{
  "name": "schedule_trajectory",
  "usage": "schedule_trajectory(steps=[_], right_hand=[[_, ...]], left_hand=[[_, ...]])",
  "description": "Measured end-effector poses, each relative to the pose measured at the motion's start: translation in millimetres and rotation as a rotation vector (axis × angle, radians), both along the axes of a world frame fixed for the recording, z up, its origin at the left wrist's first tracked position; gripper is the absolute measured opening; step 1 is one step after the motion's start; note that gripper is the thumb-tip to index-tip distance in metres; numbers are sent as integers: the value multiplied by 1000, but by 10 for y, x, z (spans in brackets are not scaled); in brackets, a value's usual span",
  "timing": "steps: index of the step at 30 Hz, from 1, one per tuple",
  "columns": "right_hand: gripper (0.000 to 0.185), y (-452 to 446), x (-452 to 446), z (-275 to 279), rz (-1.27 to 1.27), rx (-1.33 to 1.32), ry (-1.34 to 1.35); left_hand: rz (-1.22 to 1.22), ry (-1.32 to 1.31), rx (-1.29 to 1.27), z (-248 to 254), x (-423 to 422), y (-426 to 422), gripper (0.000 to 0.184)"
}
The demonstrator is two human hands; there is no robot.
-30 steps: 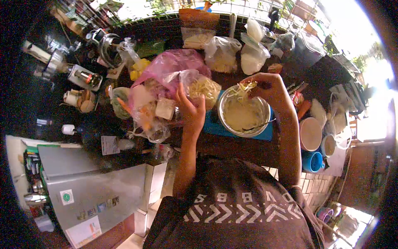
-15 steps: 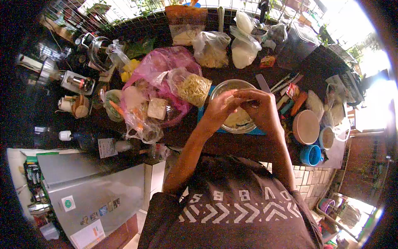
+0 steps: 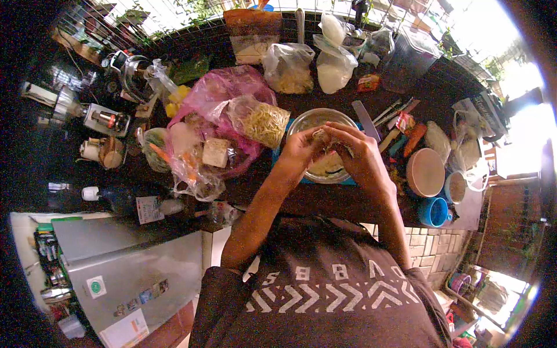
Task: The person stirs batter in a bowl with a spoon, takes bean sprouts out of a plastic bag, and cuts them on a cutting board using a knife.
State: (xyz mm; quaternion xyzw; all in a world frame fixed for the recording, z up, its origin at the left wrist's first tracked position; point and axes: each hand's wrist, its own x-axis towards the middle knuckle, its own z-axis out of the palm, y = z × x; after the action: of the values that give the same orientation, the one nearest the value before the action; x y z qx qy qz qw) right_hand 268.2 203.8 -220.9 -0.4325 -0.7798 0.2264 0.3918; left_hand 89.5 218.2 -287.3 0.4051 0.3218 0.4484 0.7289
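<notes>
Both hands meet over a clear bowl [image 3: 323, 111] holding a pale, soft-looking mixture [image 3: 325, 167]. My left hand [image 3: 300, 152] has its fingers curled around a small pale lump [image 3: 319, 136], whose kind I cannot make out. From the other side, my right hand [image 3: 358, 149] presses its fingertips against the same lump. The fingers partly hide both the lump and the middle of the bowl. A blue board or mat [image 3: 277, 153] shows under the bowl. To the left lies a plastic bag of pale strips, like noodles or sprouts [image 3: 266, 124].
A pink plastic bag [image 3: 246, 81] and a pale block [image 3: 216, 152] are at left. Bags [image 3: 289, 68] line the back. On the right are a flat purple-grey tool [image 3: 365, 120], a round pinkish container [image 3: 425, 172] and a blue cup [image 3: 433, 212]. A grey fridge [image 3: 139, 261] stands lower left.
My hands have drawn closer together, with the right fingers less arched over the bowl. More of the pale lump shows between them. The whole view has shifted slightly.
</notes>
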Motion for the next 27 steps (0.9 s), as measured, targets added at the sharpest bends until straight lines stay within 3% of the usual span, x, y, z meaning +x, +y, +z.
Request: schedule_trajectory(steps=[6, 9, 19, 22, 24, 27], right_hand=[[40, 80, 108, -128, 69, 116, -180], [43, 96, 150, -142, 107, 45, -217], [48, 161, 163, -55, 185, 0, -199], [51, 192, 181, -79, 189, 44, -242], [41, 191, 142, -2, 173, 276, -216], [39, 176, 107, 39, 175, 288, -143]], left_hand=[[4, 16, -53, -32, -56, -8, 46], [-19, 57, -41, -20, -114, 9, 40], [-140, 108, 53, -44, -254, 222, 39], [-172, 89, 71, -11, -262, 254, 39], [-162, 88, 57, -3, -254, 277, 39], [-174, 119, 64, 50, -270, 317, 38]])
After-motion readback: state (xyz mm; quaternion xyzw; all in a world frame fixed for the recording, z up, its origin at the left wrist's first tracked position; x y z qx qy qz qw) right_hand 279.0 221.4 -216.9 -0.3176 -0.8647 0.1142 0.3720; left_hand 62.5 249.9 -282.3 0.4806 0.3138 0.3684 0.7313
